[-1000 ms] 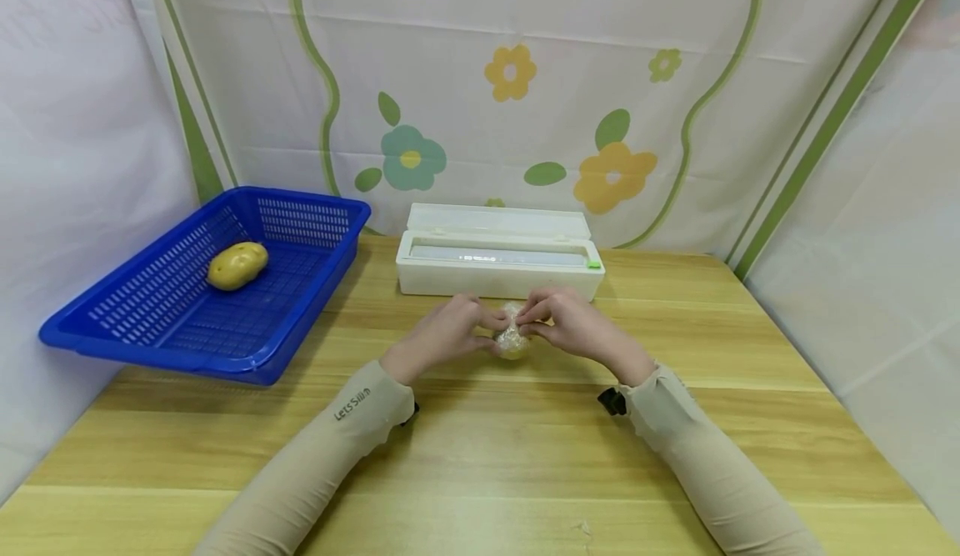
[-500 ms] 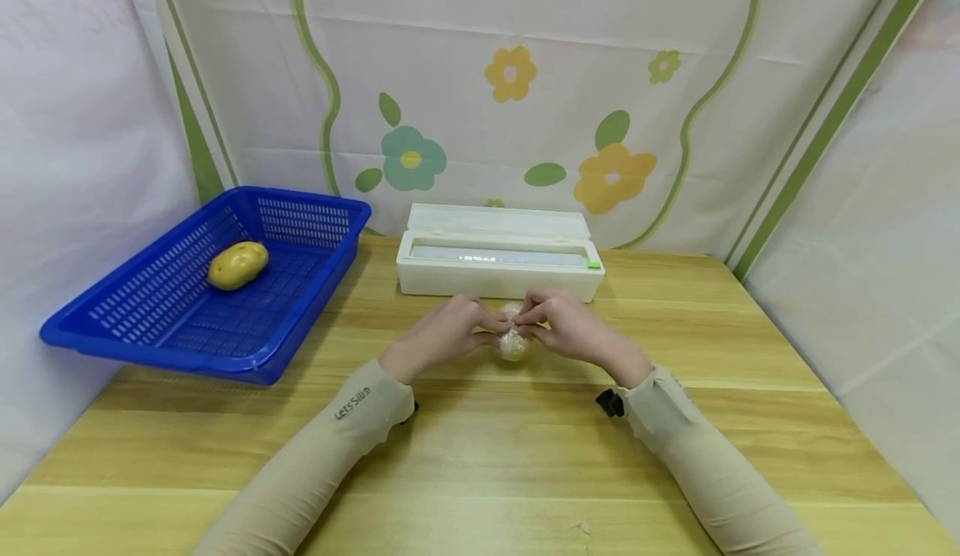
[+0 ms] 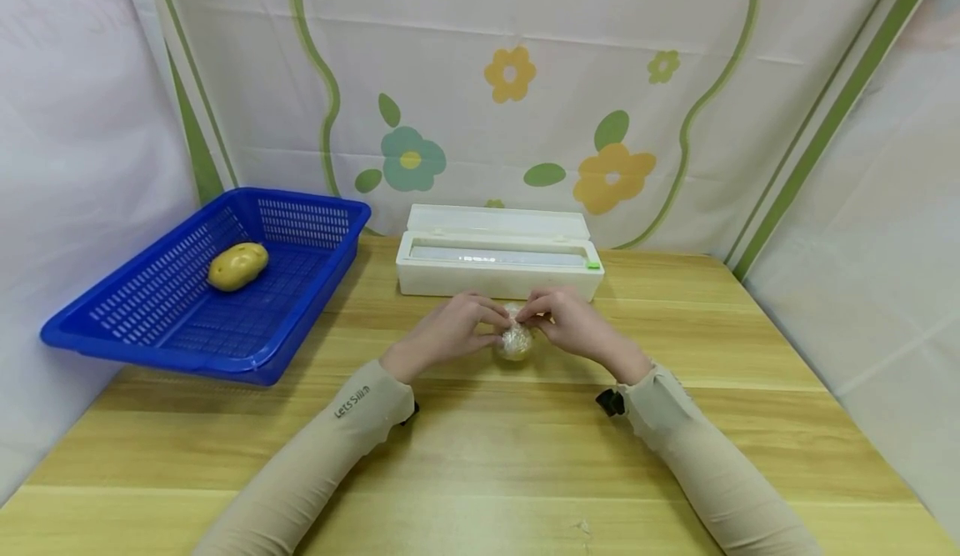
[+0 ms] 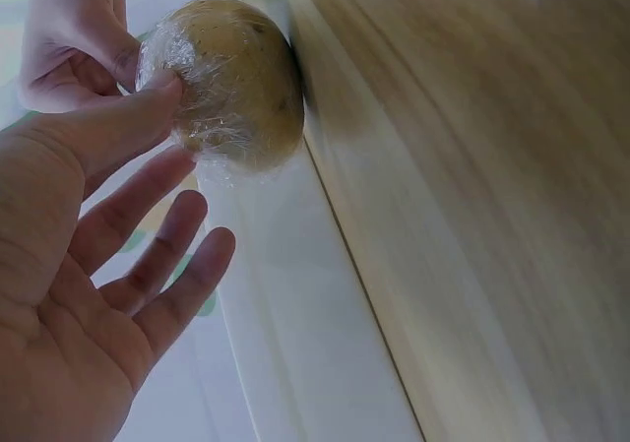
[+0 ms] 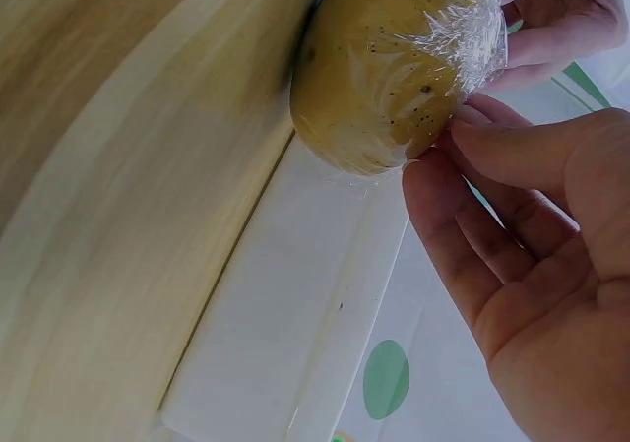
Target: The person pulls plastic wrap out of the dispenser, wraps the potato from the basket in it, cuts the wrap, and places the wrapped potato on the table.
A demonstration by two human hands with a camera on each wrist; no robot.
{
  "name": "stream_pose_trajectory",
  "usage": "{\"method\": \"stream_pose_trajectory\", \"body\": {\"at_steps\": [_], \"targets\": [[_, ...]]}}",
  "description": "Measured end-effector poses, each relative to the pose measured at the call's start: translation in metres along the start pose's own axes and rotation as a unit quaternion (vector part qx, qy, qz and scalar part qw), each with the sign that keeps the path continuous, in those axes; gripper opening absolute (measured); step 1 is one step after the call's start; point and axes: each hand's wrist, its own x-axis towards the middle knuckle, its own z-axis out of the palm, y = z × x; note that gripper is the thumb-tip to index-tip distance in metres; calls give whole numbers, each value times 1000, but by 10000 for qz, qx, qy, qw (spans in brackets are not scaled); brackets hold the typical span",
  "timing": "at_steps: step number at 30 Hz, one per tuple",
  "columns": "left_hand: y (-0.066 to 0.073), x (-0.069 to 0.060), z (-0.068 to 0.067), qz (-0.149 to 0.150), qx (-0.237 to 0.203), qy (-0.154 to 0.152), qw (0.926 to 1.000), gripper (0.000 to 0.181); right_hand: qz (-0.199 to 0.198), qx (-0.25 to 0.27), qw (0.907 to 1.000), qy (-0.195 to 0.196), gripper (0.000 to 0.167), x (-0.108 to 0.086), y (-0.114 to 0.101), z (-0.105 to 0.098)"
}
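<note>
A potato (image 4: 251,83) in clear plastic wrap (image 5: 463,43) stands on the table between both hands. In the head view it shows as a shiny bundle just in front of the white box. My left hand (image 3: 452,335) is at its left side, the thumb on crinkled film; the index finger is mostly hidden behind the thumb, while the other fingers are spread loosely. From the right, my right hand (image 3: 573,329) pinches the film between thumb and forefinger at the potato's edge. A second, unwrapped potato (image 3: 237,267) lies in the blue basket (image 3: 255,364).
The white plastic-wrap dispenser box (image 3: 495,281) stands right behind the hands, its lid (image 3: 498,221) raised. A green slider (image 3: 593,265) is at its right end. Printed cloth (image 3: 465,56) encloses the wooden table (image 3: 487,473) at the back and sides.
The fingertips of both hands have shifted slightly on the film and stand a little farther apart, showing more of the wrapped potato. The basket and dispenser have not moved.
</note>
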Motion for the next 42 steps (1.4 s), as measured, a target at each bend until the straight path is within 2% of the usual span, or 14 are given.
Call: {"method": "stream_pose_trajectory", "body": {"at_steps": [4,8,12,17,25,29,34,38,42], "targets": [[2,0,0,24,135,-56,9999,25,-7,-84,9999,96,18,0,-2,1],[4,-2,0,-127,71,-133,9998,29,-59,-85,9999,35,12,-1,-2,1],[5,-3,2,-234,-37,-55,9997,29,-240,-45,9997,-29,8,-2,-1,1],[6,-1,4,-316,-66,107,9994,24,-375,38,9993,38,12,-3,-1,2],[6,2,4,-482,-436,161,9978,23,-523,-663,9963,176,7,-2,-11,4],[7,2,4,-550,-663,171,9961,23,-416,-865,9950,288,4,-2,-13,5],[7,1,5,-701,-585,150,9957,28,-329,-827,9952,395,6,-3,-13,7],[7,1,5,-753,-543,126,9956,31,-449,-927,9937,443,9,-3,-15,6],[8,0,4,-853,-346,75,9957,33,-699,-1265,9890,311,10,-2,-16,5]]}}
